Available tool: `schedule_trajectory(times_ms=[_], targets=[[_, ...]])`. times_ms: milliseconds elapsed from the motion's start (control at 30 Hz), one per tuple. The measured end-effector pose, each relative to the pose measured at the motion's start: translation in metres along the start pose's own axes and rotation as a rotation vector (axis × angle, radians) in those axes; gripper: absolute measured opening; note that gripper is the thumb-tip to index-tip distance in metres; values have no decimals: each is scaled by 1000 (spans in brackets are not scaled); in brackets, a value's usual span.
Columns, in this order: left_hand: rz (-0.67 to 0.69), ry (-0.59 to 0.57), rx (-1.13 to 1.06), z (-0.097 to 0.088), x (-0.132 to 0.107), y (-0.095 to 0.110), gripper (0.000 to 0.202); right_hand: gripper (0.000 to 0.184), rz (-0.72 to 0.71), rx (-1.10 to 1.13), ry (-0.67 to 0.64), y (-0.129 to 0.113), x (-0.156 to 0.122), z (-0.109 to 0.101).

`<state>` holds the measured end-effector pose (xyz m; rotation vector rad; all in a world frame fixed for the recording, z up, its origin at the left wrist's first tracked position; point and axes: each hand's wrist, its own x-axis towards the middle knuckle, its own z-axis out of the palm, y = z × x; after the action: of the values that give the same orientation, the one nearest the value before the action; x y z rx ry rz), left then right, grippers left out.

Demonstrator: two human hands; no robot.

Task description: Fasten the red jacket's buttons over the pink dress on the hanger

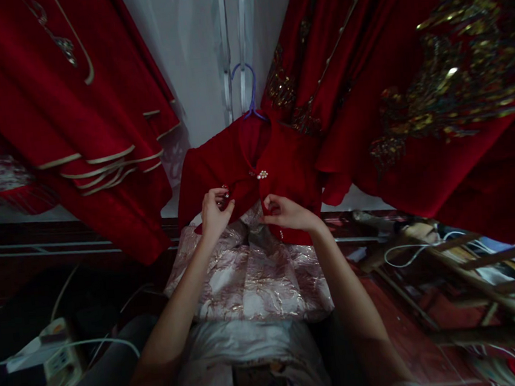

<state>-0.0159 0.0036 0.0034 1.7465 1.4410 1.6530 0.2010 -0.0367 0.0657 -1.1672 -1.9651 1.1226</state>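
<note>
A short red jacket point(290, 153) with a pearl-like clasp point(262, 175) at its collar hangs in front of me on a purple hanger point(251, 90). Below the clasp its front is parted. My left hand point(216, 212) has thumb and fingers curled on the left front edge, beside a small shiny ornament point(225, 190). On the opposite front edge, my right hand point(290, 213) is closed in a pinch, with another small ornament point(281, 234) just under it. Shiny pale-pink patterned fabric point(270, 283) shows beneath the jacket and over my lap.
Red garments with pale trim point(96, 123) hang at left, and red garments with gold sequins point(456, 77) at right. Metal rails point(225, 50) run up behind the hanger. A power strip point(63, 360) with cords lies lower left. A wooden frame point(490, 292) stands at right.
</note>
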Motion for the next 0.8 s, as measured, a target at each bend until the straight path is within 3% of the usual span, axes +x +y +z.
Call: schedule_trajectory(times_ms=[100,167,300,367,467,533,667,800], targets=[[-50,-59,-114,3,7,-10,29,38,82,310,-214,-8,-7,-6],[-63,-81,-188,4,8,-12,26,43,75,449,-242,-12,-9,-6],[-121,-101,-304,5,9,-11,23,45,73,536,-114,-11,5,10],[-158,-98,-366,4,9,-10,25,47,67,499,29,-6,20,22],[-187,-90,-419,4,8,-7,27,43,-12,348,344,2,48,38],[-202,-85,-433,4,9,-5,27,36,-42,234,446,4,65,46],[-238,-73,-460,1,9,-1,31,31,-71,97,379,10,84,54],[-262,-80,-486,-3,7,0,33,23,-89,189,338,22,91,61]])
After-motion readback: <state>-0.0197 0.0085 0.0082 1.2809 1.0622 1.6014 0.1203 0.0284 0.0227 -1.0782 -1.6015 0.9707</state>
